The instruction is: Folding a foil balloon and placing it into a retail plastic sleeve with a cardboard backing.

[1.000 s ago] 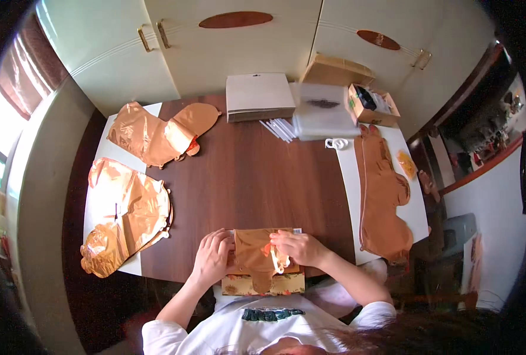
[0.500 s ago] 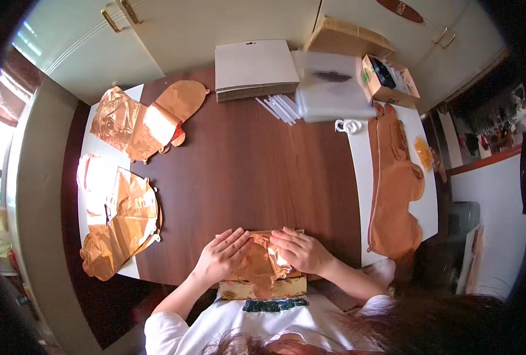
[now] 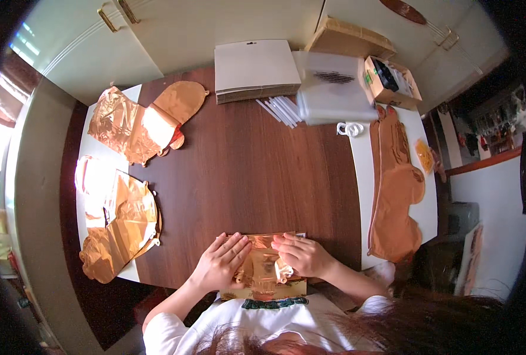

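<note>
A shiny copper-coloured foil balloon [image 3: 265, 264] lies flat at the table's near edge, in front of my chest. My left hand [image 3: 226, 259] rests on its left side, fingers stretched out flat and pointing toward the middle. Over the right side lies my right hand [image 3: 302, 254], its fingers also extended. Between the hands the balloon looks folded, and small tabs show along its lower sides. Beneath it, a patterned yellowish board or card [image 3: 295, 289] sticks out toward me. Parts of the balloon are hidden under my fingers.
More copper foil balloons lie at left, far [image 3: 118, 124] and near [image 3: 124, 216]. A stack of white cards [image 3: 256, 62], white straws [image 3: 280, 110], clear plastic bags [image 3: 334, 97] and an open box [image 3: 393, 83] stand behind. Right: white ribbon [image 3: 350, 129], flat tan balloons [image 3: 393, 195], yellow packet [image 3: 423, 155].
The balloon's sides have come inward, so it looks narrower between my hands, with tabs showing on both sides. Both hands have shifted only slightly.
</note>
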`<state>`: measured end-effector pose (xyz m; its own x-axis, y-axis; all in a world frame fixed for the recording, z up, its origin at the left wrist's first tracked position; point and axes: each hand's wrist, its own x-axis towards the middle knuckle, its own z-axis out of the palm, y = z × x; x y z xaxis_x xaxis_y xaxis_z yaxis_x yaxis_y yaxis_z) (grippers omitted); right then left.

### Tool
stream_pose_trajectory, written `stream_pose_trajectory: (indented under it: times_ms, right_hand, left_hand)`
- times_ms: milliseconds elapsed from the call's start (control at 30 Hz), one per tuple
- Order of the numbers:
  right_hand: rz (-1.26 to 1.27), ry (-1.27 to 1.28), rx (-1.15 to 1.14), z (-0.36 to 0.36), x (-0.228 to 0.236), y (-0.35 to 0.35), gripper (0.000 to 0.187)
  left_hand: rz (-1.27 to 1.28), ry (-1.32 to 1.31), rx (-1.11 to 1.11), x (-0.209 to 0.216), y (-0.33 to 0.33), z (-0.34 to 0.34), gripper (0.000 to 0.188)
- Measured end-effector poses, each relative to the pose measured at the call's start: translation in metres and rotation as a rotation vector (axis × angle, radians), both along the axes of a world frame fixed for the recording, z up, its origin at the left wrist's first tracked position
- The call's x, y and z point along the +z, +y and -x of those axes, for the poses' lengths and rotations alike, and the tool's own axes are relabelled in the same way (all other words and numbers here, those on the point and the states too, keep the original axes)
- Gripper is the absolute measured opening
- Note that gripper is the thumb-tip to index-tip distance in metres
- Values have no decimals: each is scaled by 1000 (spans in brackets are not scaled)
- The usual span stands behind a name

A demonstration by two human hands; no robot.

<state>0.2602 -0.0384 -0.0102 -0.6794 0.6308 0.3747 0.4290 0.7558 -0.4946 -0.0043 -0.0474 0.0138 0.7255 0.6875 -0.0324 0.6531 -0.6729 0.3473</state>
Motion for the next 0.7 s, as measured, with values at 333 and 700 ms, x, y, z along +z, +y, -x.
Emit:
stream_pose_trajectory:
  times_ms: [333,700]
  right_hand:
    - [39,-28,15,-1,-4,1,16]
    - [189,132,-84,1,32,26,16]
  left_hand:
    - [49,65,15,-2,-2,1,88]
    - [-201,-217,190,-10,-27,12,99]
